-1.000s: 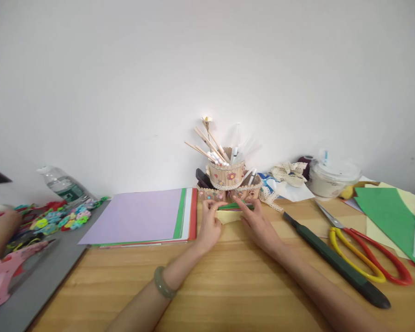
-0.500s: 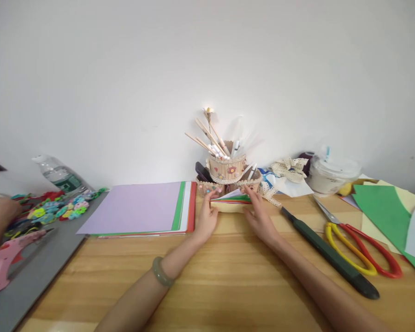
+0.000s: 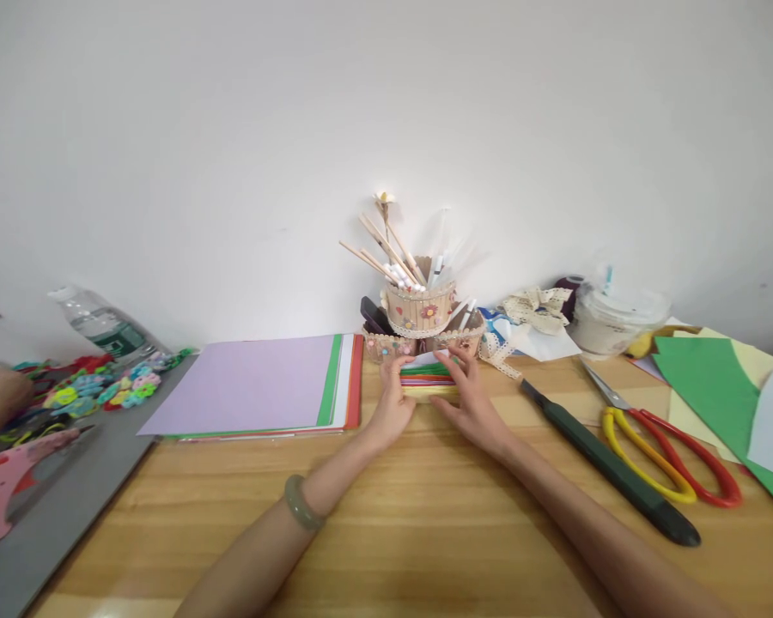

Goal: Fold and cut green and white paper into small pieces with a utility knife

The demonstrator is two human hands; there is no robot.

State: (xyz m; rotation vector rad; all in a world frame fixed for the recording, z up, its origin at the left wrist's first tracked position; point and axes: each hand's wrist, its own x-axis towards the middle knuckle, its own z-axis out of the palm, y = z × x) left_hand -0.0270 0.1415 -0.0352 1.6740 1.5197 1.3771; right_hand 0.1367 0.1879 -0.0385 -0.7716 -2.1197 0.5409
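Observation:
A small stack of coloured paper pieces point(image 3: 429, 380), with white, green, red and yellow edges, is between my two hands at the table's middle. My left hand point(image 3: 392, 403) grips its left end, a green bangle on the wrist. Around the right end are the fingers of my right hand point(image 3: 473, 402), thumb at the near edge. Right behind the stack stand decorated wooden pots point(image 3: 420, 311) with sticks, cotton swabs and pens. Large coloured sheets point(image 3: 245, 386) lie in a pile to the left.
Scissors point(image 3: 657, 446) and a dark green cutter point(image 3: 611, 468) lie at right, near green paper point(image 3: 709, 378) and a lidded cup point(image 3: 618, 318). At left are a pink glue gun point(image 3: 6, 489), colourful trimmings point(image 3: 103, 386), a bottle point(image 3: 103, 326) and another person's hand point(image 3: 0, 399).
The coloured edges of the small stack show more fully now. My right hand has shifted slightly left, closer to my left hand, and the view has moved a little.

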